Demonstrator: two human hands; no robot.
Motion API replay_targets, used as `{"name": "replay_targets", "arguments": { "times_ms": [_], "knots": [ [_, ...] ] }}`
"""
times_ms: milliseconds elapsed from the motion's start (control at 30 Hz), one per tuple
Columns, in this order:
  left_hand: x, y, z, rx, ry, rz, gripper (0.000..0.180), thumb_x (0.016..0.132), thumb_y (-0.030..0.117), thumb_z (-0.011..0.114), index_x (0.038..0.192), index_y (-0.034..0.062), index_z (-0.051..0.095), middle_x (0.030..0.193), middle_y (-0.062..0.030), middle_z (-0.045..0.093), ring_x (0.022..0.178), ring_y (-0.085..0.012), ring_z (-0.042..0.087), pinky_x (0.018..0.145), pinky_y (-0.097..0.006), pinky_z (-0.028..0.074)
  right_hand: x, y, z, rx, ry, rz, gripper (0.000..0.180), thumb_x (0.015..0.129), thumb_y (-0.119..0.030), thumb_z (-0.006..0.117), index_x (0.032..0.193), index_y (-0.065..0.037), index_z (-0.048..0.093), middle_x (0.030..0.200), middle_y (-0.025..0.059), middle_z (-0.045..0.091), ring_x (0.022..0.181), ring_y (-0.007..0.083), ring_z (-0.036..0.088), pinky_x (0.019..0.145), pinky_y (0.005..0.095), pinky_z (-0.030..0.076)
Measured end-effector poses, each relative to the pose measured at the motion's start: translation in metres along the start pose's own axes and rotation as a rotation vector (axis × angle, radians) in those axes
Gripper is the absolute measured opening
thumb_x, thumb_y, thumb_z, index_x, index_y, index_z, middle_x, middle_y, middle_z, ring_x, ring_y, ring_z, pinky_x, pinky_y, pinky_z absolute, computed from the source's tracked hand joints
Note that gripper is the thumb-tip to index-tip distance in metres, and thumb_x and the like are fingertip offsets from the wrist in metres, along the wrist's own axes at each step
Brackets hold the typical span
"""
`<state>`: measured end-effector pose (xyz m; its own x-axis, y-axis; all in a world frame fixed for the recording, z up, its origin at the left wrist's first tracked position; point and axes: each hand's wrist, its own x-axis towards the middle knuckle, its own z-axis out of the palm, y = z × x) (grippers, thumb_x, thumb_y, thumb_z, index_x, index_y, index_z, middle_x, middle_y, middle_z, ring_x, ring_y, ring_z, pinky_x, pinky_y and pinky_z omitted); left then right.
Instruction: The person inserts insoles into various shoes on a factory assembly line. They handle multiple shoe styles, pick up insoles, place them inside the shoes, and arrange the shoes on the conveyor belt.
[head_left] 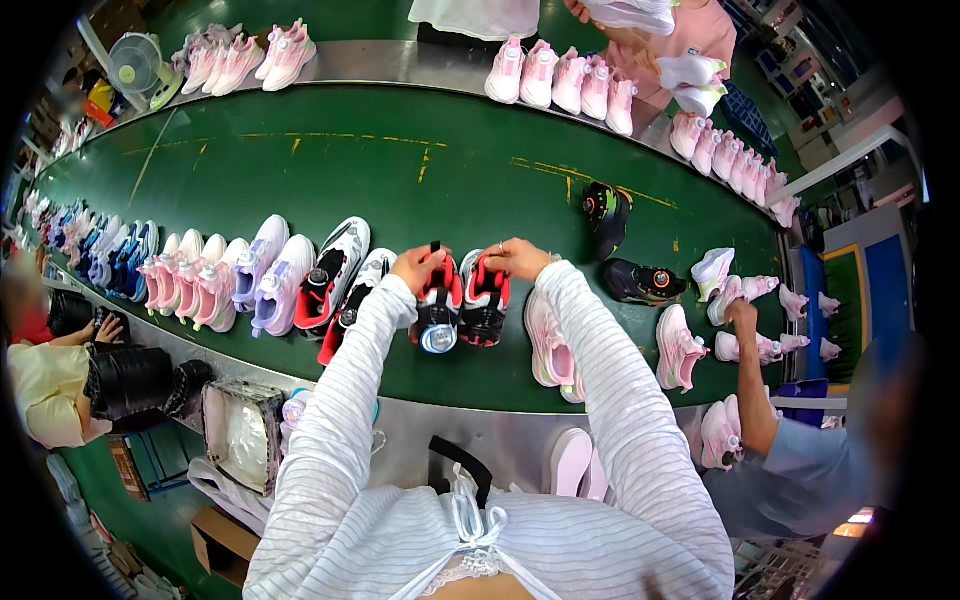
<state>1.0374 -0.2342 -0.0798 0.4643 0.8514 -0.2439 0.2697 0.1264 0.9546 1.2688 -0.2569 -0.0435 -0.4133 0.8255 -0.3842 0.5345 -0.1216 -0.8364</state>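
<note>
Each hand grips its own black-and-red shoe, left hand [418, 268] on the left shoe [438, 305], right hand [516, 258] on the right shoe [485, 300], fingers clamped at the far ends, long axes pointing back toward the person.

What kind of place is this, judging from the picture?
Most likely a shoe factory line. A long green conveyor belt carries rows of pink sneakers, and the left hand and right hand handle black-and-red shoes.
</note>
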Motion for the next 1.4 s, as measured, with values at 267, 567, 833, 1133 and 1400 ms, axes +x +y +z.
{"name": "replay_targets", "arguments": {
  "times_ms": [267,567,833,1133,1400],
  "knots": [
    [0.001,-0.008,-0.015,-0.218,-0.062,-0.039,0.027,0.082,0.024,0.048,0.098,0.0053,0.058,0.081,-0.0036,0.060,0.078,-0.0117,0.054,0.073,-0.024,0.042,-0.005,-0.013,0.019,0.111,0.057,0.026,0.024,0.080,-0.019,0.052,0.099,-0.004,0.057,0.082,0.0027,0.060,0.073,0.0101,0.054,0.066,0.0244,0.044],
    [-0.126,-0.084,0.053,0.143,0.470,0.144,0.069,0.066,0.017,0.066,0.121,-0.0037,0.030,0.120,-0.0195,0.038,0.111,-0.0269,0.038,0.093,-0.031,0.030,-0.075,-0.020,0.135,-0.483,0.581,-0.187,0.030,0.075,-0.027,0.052,0.100,-0.011,0.054,0.103,0.0092,0.049,0.100,0.0261,0.045,0.081,0.0377,0.038],
    [-0.116,-0.080,0.020,-0.243,0.171,-0.067,0.075,0.067,0.014,0.067,0.125,-0.0031,0.023,0.118,-0.0172,0.040,0.107,-0.0214,0.042,0.091,-0.029,0.033,-0.033,-0.053,0.151,-0.423,0.316,-0.146,0.027,0.076,-0.021,0.050,0.100,-0.010,0.051,0.086,0.0106,0.056,0.078,0.0288,0.055,0.065,0.0375,0.044],
    [-0.115,-0.095,0.017,-0.208,0.115,0.137,0.080,0.063,0.009,0.069,0.127,0.0034,0.022,0.125,-0.0129,0.033,0.115,-0.0204,0.034,0.095,-0.030,0.028,-0.002,-0.050,0.155,-0.627,0.164,-0.208,0.028,0.077,-0.025,0.050,0.097,-0.006,0.045,0.079,0.0129,0.056,0.067,0.0282,0.058,0.056,0.0365,0.046],
    [-0.120,-0.093,0.030,-0.258,0.262,0.148,0.077,0.060,0.005,0.067,0.126,0.0038,0.027,0.127,-0.0138,0.032,0.117,-0.0232,0.032,0.096,-0.031,0.027,0.003,-0.058,0.173,-0.664,0.417,-0.094,0.028,0.076,-0.029,0.049,0.086,-0.003,0.045,0.068,0.0136,0.057,0.062,0.0274,0.058,0.052,0.0371,0.047]
  ]
}}
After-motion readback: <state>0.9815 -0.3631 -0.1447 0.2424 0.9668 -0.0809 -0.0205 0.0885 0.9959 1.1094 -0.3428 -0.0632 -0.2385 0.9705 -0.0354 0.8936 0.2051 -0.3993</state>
